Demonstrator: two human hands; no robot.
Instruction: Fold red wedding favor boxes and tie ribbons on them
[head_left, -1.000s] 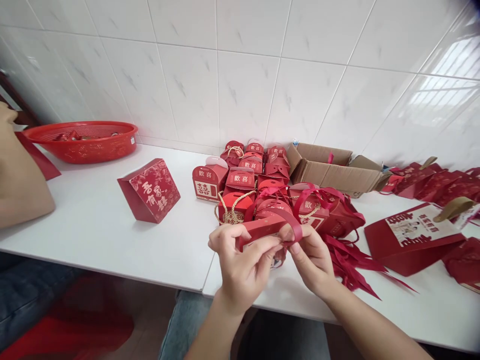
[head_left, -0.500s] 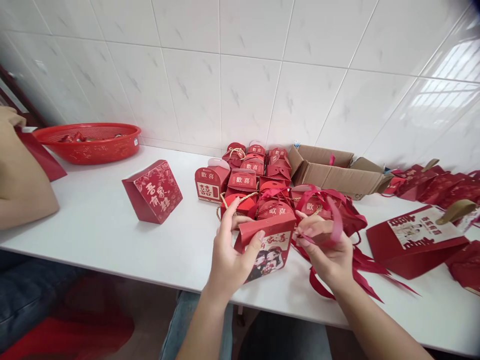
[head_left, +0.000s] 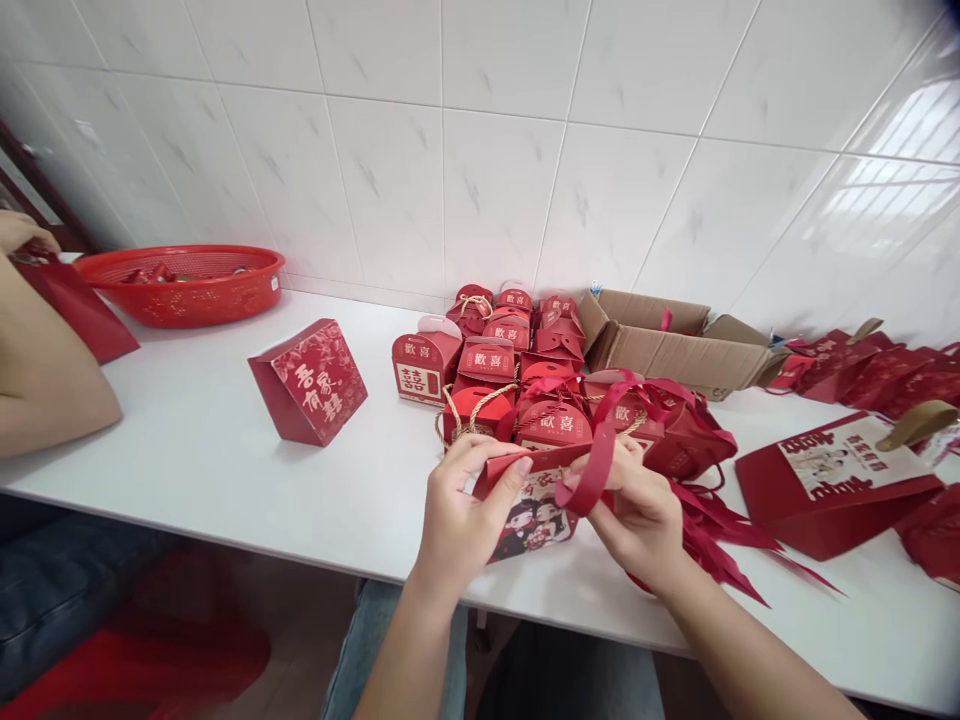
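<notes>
My left hand (head_left: pixel 469 505) pinches the folded top of a red gift box (head_left: pixel 536 525), which has a cartoon couple printed on its front. The box stands near the table's front edge. My right hand (head_left: pixel 637 505) grips a red strap (head_left: pixel 592 475) by its end, against the upper right of the box front. The strap bends up in a loop. Whether its end passes into the box is hidden by my fingers. Right behind are several finished-looking red boxes (head_left: pixel 487 360), some with rope handles. Loose red ribbons (head_left: pixel 720 540) trail out to the right of my right hand.
A lone red box (head_left: pixel 311 385) stands left on the white table (head_left: pixel 187 430). Behind it is a red plastic basket (head_left: pixel 187 305). An open cardboard box (head_left: pixel 667 350) sits by the wall. More red boxes (head_left: pixel 832 480) lie right. Another person's arm (head_left: pixel 52 360) holds a red box at far left.
My right hand has moved left onto the box front, bringing the strap with it. My left fingers have closed down on the box top. The other person's arm shifted slightly.
</notes>
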